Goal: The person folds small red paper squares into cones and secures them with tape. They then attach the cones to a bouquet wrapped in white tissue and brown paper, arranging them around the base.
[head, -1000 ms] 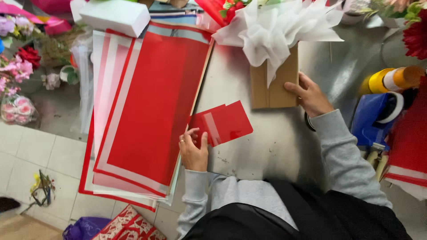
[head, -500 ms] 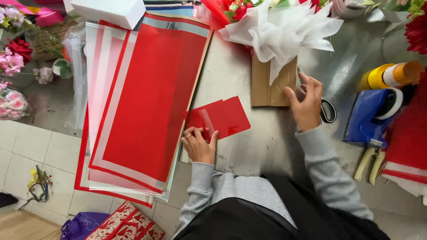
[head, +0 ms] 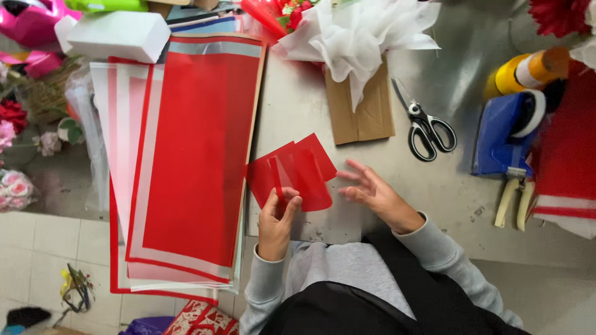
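The left hand (head: 277,218) pinches the near edge of the small red sheets (head: 292,172), fingers closed on them, close to the tabletop's (head: 434,198) near edge. The right hand (head: 372,192) hovers just beside their right side, fingers spread wide, not clearly touching. Scissors (head: 427,129) lie farther back.
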